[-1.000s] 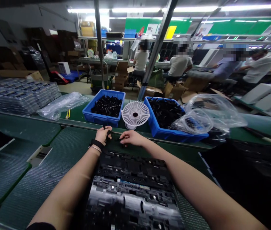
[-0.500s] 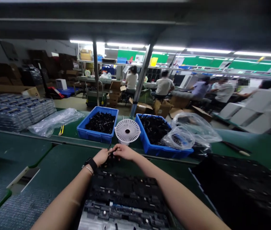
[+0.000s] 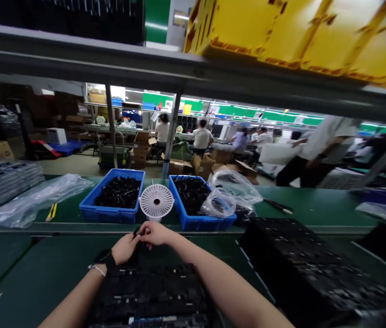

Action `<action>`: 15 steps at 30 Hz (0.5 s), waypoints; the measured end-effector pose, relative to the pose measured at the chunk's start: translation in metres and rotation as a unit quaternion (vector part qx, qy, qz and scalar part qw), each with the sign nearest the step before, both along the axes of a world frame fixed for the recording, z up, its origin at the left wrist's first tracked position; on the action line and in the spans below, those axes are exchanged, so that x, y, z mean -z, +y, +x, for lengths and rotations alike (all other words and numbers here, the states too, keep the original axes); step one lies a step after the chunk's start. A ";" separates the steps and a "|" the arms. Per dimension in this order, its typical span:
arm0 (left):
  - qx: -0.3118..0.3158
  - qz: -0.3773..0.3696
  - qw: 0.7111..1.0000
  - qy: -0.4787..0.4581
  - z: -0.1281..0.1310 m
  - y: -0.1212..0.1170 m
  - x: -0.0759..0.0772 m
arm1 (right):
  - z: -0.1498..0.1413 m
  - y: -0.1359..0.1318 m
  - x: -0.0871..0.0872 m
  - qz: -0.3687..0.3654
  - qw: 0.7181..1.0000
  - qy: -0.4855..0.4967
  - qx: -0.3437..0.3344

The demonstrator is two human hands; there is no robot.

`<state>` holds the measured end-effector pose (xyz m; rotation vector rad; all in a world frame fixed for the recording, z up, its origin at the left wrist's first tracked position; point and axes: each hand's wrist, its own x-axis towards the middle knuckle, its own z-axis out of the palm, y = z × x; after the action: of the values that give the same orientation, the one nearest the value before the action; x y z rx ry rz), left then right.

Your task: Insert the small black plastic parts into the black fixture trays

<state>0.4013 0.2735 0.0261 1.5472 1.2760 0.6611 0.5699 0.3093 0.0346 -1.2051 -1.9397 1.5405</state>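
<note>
My left hand [image 3: 125, 248], with a black wristband and a thin bracelet, and my right hand [image 3: 155, 233] meet over the near edge of a black multi-slot tray [image 3: 148, 291]. Between their fingers sits a small black plastic part [image 3: 136, 233], mostly hidden by them. Just beyond my hands stands a white round desk fan [image 3: 156, 200]. To either side of it are a blue plastic bin [image 3: 110, 215] and a second blue bin [image 3: 193, 224], both heaped with small black parts [image 3: 117, 193].
A clear plastic bag [image 3: 227, 200] lies over the right bin's corner. Stacked black trays [image 3: 309, 264] fill the bench at right. A yellow utility knife [image 3: 51, 212] and a plastic sheet [image 3: 32, 202] lie at left. Yellow crates [image 3: 281, 27] sit on an overhead shelf. A person [image 3: 322, 150] passes at right.
My view has tilted up, bringing the overhead shelf and yellow crates in. My hands have closed together from being apart and now meet around the small black part.
</note>
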 end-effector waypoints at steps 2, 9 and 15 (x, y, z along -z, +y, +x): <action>-0.006 0.000 1.000 0.004 0.002 0.000 0.002 | -0.002 -0.002 0.001 -0.012 1.000 0.019 0.015; -0.085 -0.008 0.996 -0.002 -0.006 0.003 0.008 | -0.004 -0.002 0.004 -0.050 0.988 0.108 0.094; -0.207 -0.056 0.975 -0.064 -0.049 -0.003 -0.003 | 0.013 -0.039 -0.005 -0.219 0.969 0.106 -0.050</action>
<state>0.3527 0.2706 0.0293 1.1349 1.5247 0.9187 0.5828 0.2699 0.0393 -1.0569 -1.5897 2.1352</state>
